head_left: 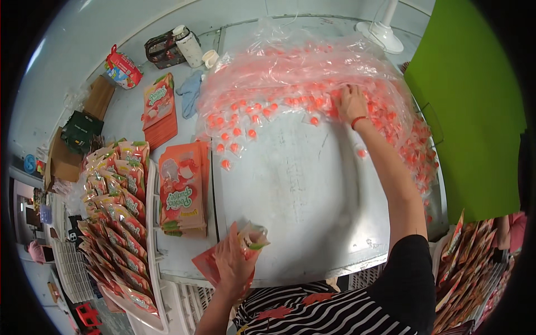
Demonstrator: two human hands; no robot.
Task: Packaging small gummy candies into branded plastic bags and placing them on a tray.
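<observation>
My left hand (pixel 231 262) is closed around a red-orange pouch (pixel 207 266) at the table's near edge. The pouch's mouth gapes toward the upper right. My right arm stretches far across the table, and my right hand (pixel 352 105), with a red band at the wrist, rests on a heap of small clear-wrapped red-orange candies (pixel 391 117). Its fingers look apart and bent down into the heap; their tips are hidden among the candies. A large clear plastic bag (pixel 290 61) of the same candies lies behind. Some loose candies (pixel 237 132) are scattered along the heap's front.
Left of my left hand lies a stack of flat pouches (pixel 181 184), with another stack (pixel 159 109) beyond. Filled pouches crowd a white crate (pixel 153 223) at the left. A green panel (pixel 469 111) stands on the right, above more pouches (pixel 463 273). A white bottle (pixel 188 47) stands at the back.
</observation>
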